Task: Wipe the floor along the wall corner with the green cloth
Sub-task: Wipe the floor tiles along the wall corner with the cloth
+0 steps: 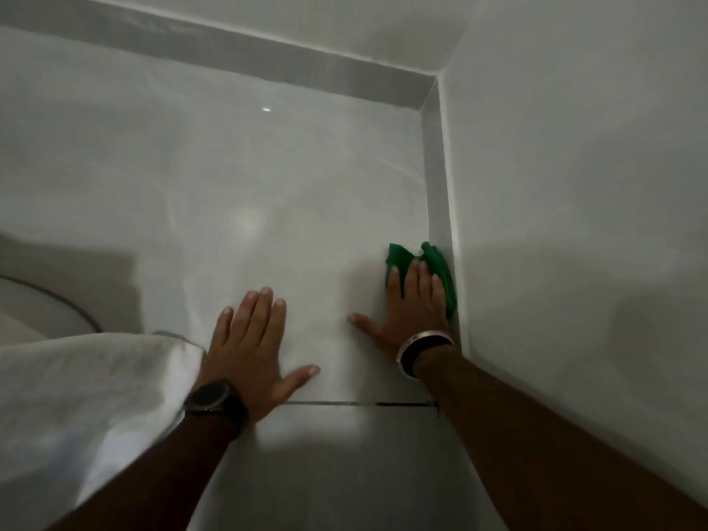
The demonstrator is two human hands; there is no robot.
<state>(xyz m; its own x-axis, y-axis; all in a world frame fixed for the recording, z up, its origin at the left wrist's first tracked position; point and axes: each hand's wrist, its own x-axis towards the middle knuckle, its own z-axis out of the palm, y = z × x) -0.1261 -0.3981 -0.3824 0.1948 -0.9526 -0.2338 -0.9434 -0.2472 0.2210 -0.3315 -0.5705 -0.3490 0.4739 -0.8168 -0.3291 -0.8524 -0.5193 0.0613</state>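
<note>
Green cloth sits bunched on the floor against the skirting, pinned under the right hand, fingers flat, not clenched. Left hand lies spread, holding nothing. Best keep pressure even and hug that edge toward the corner.

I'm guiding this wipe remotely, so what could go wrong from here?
The green cloth is bunched under the right hand against the skirting, so it may skip the floor edge. The left hand bears flat on glossy tile and could slide. The white fabric nearby might drag over wiped floor.
</note>
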